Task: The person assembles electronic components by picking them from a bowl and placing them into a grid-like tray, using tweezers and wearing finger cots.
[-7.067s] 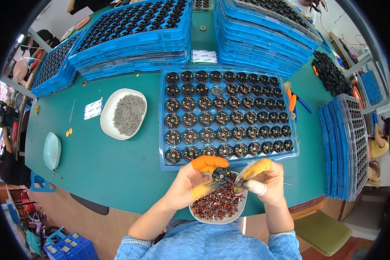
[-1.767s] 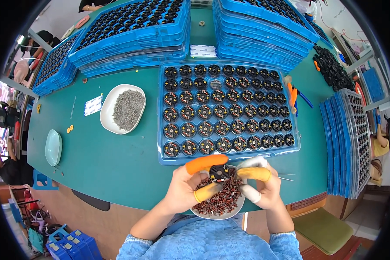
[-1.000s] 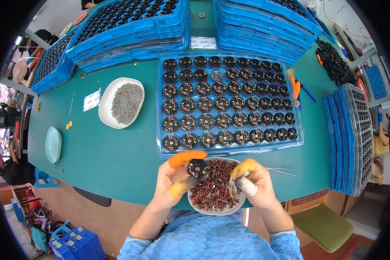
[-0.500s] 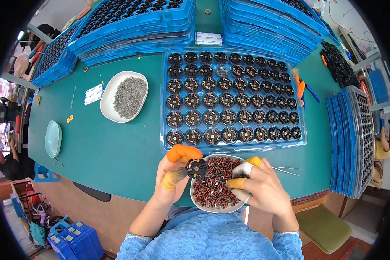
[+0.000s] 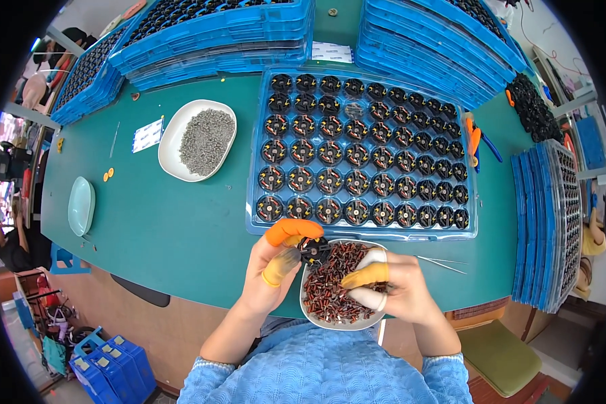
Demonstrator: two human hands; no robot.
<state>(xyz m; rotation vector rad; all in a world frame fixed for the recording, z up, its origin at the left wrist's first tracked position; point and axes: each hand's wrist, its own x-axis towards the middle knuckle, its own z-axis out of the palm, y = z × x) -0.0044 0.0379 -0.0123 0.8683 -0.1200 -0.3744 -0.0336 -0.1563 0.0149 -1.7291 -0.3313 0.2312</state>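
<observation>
A round black plastic part (image 5: 314, 251) with metal fittings, like those in the tray, is gripped by my left hand (image 5: 269, 273). Orange and yellow finger cots cover some of its fingers. My right hand (image 5: 400, 286), wearing white and yellow cots, reaches into a white bowl (image 5: 346, 326) near the table's front edge. Small copper-coloured coils with wire leads (image 5: 328, 299) fill that bowl. The right fingertips are drawn together among the coils; whatever is between them is hidden. Just beyond both hands lies a blue tray (image 5: 377, 234) with rows of the black parts.
A white bowl of small grey metal pieces (image 5: 208, 143) stands left of the tray, and a pale green dish (image 5: 81, 205) farther left. Tweezers (image 5: 443, 264) lie at right. Tall blue tray stacks (image 5: 215, 60) line the back; more trays (image 5: 542, 222) stand right, near orange-and-blue pliers (image 5: 481, 141).
My left hand has shifted slightly right with the black part, closer over the bowl's edge. My right hand has moved left among the coils and its fingers have drawn closer together.
</observation>
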